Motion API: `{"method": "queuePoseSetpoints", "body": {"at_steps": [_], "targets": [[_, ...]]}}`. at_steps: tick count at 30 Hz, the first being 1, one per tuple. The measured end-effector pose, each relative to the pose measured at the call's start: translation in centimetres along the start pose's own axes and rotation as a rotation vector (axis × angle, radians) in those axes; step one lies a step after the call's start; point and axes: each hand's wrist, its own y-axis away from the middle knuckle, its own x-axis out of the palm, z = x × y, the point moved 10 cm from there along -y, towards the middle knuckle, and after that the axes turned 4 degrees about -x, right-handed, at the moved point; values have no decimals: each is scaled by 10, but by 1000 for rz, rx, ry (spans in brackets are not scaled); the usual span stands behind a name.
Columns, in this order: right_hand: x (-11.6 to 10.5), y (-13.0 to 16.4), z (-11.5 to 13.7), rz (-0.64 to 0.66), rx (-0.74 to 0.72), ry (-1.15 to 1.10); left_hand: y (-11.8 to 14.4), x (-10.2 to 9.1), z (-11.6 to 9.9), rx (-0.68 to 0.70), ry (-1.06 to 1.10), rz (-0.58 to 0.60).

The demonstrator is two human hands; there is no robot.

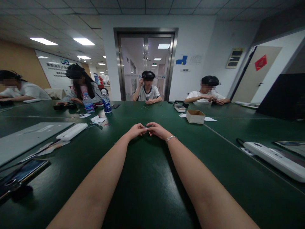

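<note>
Your L hand (pixel 137 131) pinches a tiny item (pixel 146 128), 12 o'clock; R hand (pixel 157 129) at it, grip unclear; can't tell what's done vs. left.

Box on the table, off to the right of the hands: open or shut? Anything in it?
Open: the box has no cover on top, and its brown inside shows. Contents: cannot tell, too low an angle.
</note>
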Motion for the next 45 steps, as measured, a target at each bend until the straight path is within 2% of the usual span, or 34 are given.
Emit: {"method": "queuePoseSetpoints", "body": {"at_steps": [6,12,38,45], "targets": [[0,-2,0,3,-5,66,1,2,-2,-2,2,21],[2,1,1,12,-3,-1,-2,2,1,-7,4,29],[1,4,3,-20,33,6,-8,7,7,-25,22,75],[4,5,3,12,39,-17,-8,6,8,-42,39,54]]}}
